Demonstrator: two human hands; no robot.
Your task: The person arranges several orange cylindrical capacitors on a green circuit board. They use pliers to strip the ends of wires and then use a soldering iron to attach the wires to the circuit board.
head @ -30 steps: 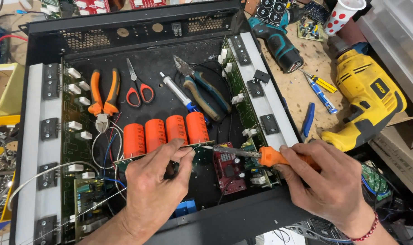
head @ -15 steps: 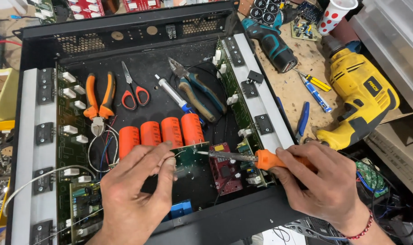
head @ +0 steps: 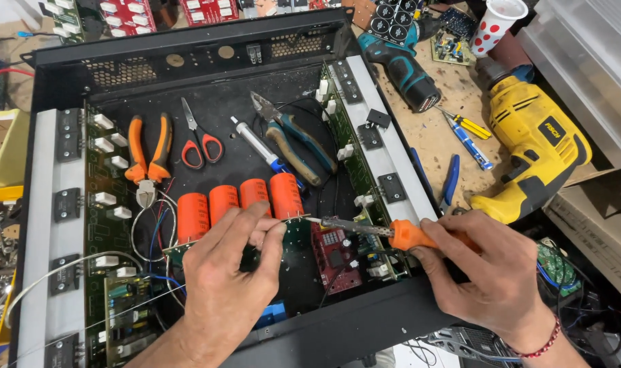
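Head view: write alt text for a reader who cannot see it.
Over an open black chassis, the right hand holds an orange-handled soldering iron to a board with four orange capacitors, steadied by the left hand. Pliers and scissors lie inside.

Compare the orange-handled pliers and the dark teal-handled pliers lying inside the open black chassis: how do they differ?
The orange-handled pliers lie left of the red scissors, jaws pointing toward the person, near the wires. The dark teal-handled pliers lie to the right, bigger, slanted, jaws pointing away. Both rest untouched on the chassis floor; the left hand and right hand work below them.
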